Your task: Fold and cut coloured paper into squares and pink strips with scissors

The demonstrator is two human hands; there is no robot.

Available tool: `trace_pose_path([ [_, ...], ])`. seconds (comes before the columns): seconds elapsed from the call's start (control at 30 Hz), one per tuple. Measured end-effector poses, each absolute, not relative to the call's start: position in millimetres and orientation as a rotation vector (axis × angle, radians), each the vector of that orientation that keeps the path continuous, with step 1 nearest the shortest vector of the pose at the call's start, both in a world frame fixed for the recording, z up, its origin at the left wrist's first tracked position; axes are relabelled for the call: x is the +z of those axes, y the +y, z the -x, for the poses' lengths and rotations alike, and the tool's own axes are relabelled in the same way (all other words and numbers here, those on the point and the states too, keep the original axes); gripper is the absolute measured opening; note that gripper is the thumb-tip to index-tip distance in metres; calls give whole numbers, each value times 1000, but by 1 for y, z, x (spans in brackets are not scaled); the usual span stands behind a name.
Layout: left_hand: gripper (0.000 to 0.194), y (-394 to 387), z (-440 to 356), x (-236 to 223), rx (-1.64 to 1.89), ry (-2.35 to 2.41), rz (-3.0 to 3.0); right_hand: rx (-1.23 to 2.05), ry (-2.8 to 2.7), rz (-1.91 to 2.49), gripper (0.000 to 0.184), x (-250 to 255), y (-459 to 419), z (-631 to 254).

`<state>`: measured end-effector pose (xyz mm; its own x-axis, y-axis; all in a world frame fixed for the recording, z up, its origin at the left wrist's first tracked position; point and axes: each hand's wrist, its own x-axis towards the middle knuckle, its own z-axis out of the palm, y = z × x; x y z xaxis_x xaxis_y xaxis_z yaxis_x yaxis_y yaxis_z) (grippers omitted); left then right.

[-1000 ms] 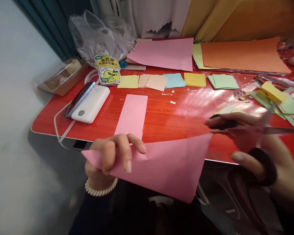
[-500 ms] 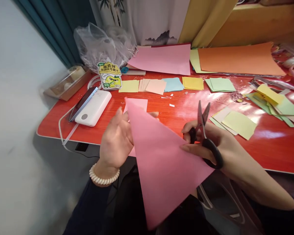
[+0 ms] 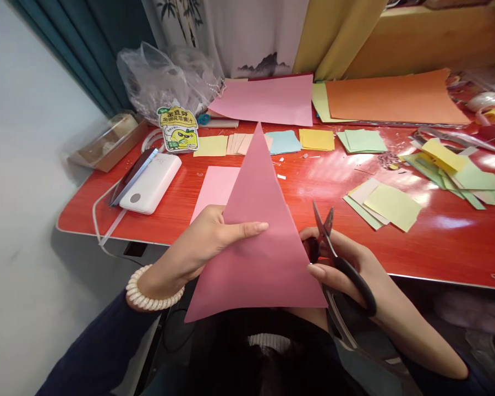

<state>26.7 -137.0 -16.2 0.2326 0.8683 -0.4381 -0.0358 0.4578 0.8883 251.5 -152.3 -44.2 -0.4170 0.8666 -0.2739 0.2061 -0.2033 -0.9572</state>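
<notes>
A pink sheet of paper (image 3: pixel 258 269), folded to a triangle with its tip pointing up, is held over the table's front edge. My left hand (image 3: pixel 214 236) grips it from the left, thumb across the front and fingers hidden behind. In my right hand (image 3: pixel 350 275) is a pair of scissors (image 3: pixel 325 231) with black handles, blades slightly apart and pointing up. The right thumb lies close by the paper's right edge; whether it touches is hard to tell. Another pink sheet (image 3: pixel 214 190) lies on the table, partly behind the folded one.
Along the red table (image 3: pixel 313 192) lie small paper stacks, among them blue (image 3: pixel 284 142), yellow (image 3: pixel 317 139) and green (image 3: pixel 362 141) ones. Loose squares (image 3: pixel 390 203) and scraps (image 3: pixel 462 170) are at the right. A white power bank (image 3: pixel 150 184) sits at the left, large coloured sheets (image 3: pixel 396 99) behind.
My left hand has gone from open beside the paper to gripping it. The folded paper has turned so its tip points up. My right hand, still with the scissors, has moved slightly down and left.
</notes>
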Motion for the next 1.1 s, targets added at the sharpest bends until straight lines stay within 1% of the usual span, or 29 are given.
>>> trace_pose_path([
  [0.13, 20, -139, -29, -18, 735, 1212, -947, 1750, -1576, 1308, 37, -42, -156, -259],
  [0.33, 24, -144, -35, -16, 692, 1233, -989, 1935, -1556, 1208, 35, -40, -161, -261],
  [0.4, 23, -145, -37, -15, 665, 1262, -1023, 1934, -1563, 1195, 35, -40, -161, -262],
  [0.47, 23, -147, -39, -14, 630, 1287, -1066, 1908, -1603, 1200, 31, -41, -161, -262],
  [0.57, 30, -149, -42, -13, 599, 1311, -1114, 1833, -1681, 1238, 22, -43, -161, -262],
  [0.63, 35, -149, -45, -13, 609, 1317, -1136, 1777, -1718, 1280, 19, -44, -160, -263],
  [0.73, 37, -149, -46, -14, 608, 1316, -1151, 1731, -1754, 1310, 21, -42, -159, -263],
  [0.83, 31, -148, -45, -15, 593, 1320, -1138, 1708, -1766, 1337, 22, -41, -158, -262],
  [0.9, 32, -148, -45, -17, 583, 1333, -1131, 1707, -1762, 1352, 22, -41, -158, -261],
  [1.0, 34, -148, -45, -20, 593, 1313, -1110, 1735, -1747, 1360, 22, -43, -158, -262],
  [1.1, 29, -148, -45, -22, 628, 1257, -1065, 1822, -1723, 1329, 23, -47, -159, -264],
])
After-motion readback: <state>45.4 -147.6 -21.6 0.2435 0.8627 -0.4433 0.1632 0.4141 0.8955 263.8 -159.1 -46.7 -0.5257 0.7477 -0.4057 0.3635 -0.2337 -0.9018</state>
